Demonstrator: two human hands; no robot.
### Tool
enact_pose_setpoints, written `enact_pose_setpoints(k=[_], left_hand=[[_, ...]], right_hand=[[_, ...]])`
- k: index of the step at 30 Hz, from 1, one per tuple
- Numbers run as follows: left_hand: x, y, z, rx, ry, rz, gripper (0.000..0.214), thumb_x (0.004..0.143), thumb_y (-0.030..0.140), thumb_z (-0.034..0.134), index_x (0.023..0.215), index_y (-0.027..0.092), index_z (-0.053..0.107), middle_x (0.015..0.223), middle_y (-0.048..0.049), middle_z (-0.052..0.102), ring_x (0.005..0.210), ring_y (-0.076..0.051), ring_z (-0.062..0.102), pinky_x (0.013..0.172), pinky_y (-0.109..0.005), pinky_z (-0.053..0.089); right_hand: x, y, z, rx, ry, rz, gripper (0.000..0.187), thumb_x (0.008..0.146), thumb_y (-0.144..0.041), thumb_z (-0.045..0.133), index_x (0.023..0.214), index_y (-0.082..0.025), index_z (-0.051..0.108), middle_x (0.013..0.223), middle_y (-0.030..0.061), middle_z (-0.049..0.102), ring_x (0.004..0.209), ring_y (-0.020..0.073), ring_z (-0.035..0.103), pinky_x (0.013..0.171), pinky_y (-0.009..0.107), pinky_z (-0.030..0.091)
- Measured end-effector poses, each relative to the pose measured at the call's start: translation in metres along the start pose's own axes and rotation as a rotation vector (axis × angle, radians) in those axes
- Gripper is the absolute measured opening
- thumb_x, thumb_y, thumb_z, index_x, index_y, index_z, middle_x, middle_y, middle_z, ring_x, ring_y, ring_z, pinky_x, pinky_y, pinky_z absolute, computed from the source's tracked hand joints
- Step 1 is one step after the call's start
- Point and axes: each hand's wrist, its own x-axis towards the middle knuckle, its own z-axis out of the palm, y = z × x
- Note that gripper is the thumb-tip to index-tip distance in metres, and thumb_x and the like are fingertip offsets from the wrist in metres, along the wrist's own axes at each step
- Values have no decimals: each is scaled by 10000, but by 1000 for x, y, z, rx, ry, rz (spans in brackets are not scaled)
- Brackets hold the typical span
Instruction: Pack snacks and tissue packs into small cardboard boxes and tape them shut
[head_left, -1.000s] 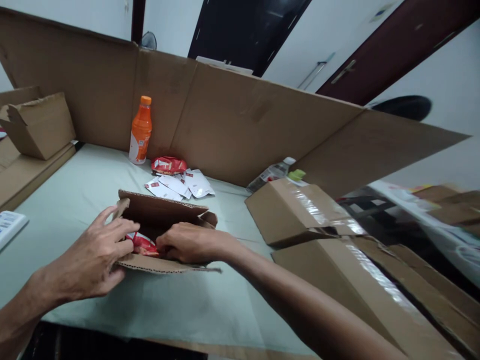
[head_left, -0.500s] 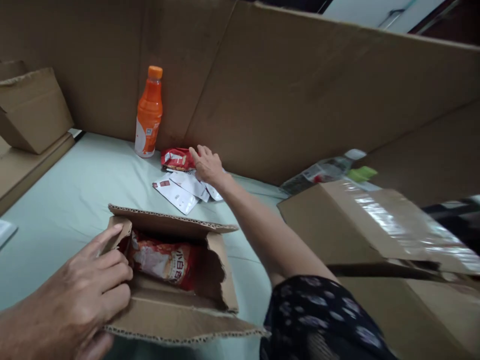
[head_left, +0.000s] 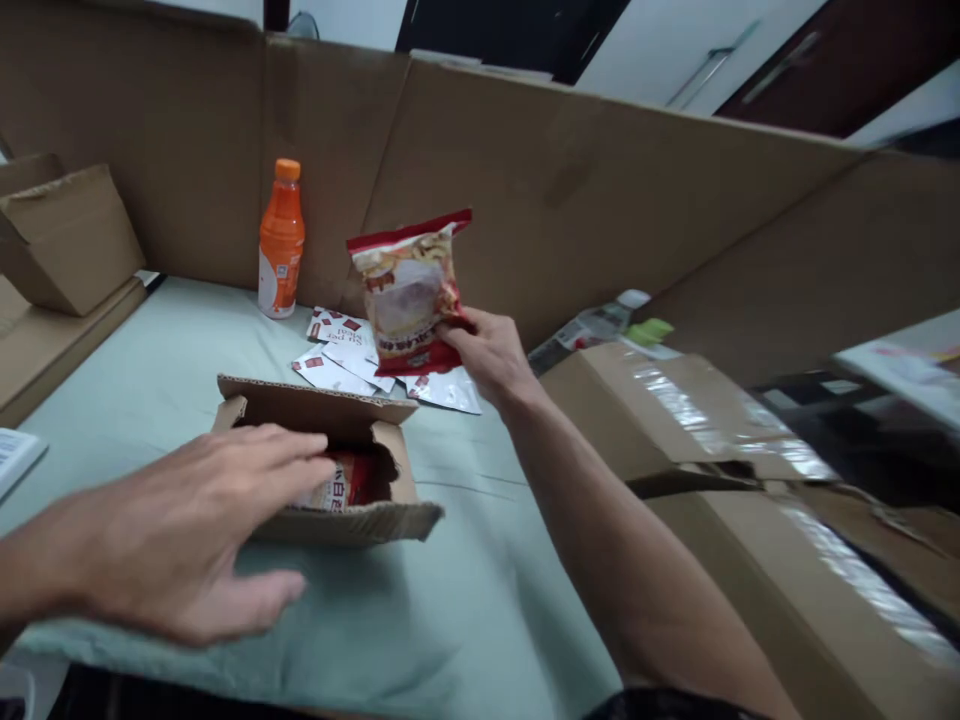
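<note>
A small open cardboard box (head_left: 390, 520) sits on the pale green table cover, with a red snack packet (head_left: 345, 482) lying inside it. My left hand (head_left: 187, 530) hovers over the box's left side, fingers stretched out flat and holding nothing. My right hand (head_left: 487, 355) is raised behind the box and grips a red and white snack packet (head_left: 409, 292) by its lower corner, held upright in the air. Several white sachets (head_left: 341, 360) lie on the cover below that packet.
An orange drink bottle (head_left: 280, 240) stands at the back against the cardboard wall (head_left: 600, 190). Taped cardboard boxes (head_left: 675, 420) crowd the right side, with a clear bottle (head_left: 592, 325) behind them. A folded carton (head_left: 67, 235) sits at the far left.
My right hand picked up the red packet from beside the sachets and lifted it. My left hand went from gripping the box's left flap to hovering flat over it.
</note>
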Motion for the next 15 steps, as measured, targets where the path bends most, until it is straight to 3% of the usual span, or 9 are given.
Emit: enact_pose_setpoints(k=[3, 7, 11, 15], left_hand=[[38, -6, -10, 39, -375, -182, 886, 802, 541, 717, 1550, 132, 477, 1650, -227, 415, 1506, -431, 432, 1200, -589, 411], [80, -18, -10, -9, -665, -305, 932, 712, 551, 778, 1526, 177, 520, 1523, -190, 588, 1345, -409, 594, 1115, -524, 492], [90, -27, -8, -54, -751, -353, 931, 693, 522, 763, 1541, 229, 513, 1470, -134, 650, 1258, -363, 654, 976, -415, 573], [81, -19, -8, -35, -756, -333, 872, 703, 423, 712, 1535, 240, 526, 1423, -120, 684, 1183, -336, 689, 866, -359, 585]], right_hand=[[-51, -1, -16, 171, -19, 7, 310, 783, -399, 591, 915, -161, 741, 781, 43, 737, 648, 196, 686, 614, 327, 603], [-99, 2, -23, 331, -40, 36, 312, 747, -472, 651, 829, -179, 719, 676, 12, 702, 551, 170, 655, 518, 294, 583], [-121, 3, -27, 429, -28, 52, 293, 730, -471, 700, 803, -189, 721, 690, 10, 724, 586, 173, 682, 538, 287, 601], [-131, -1, -31, 483, 0, 62, 300, 727, -476, 735, 834, -196, 748, 739, 10, 750, 641, 191, 708, 587, 320, 633]])
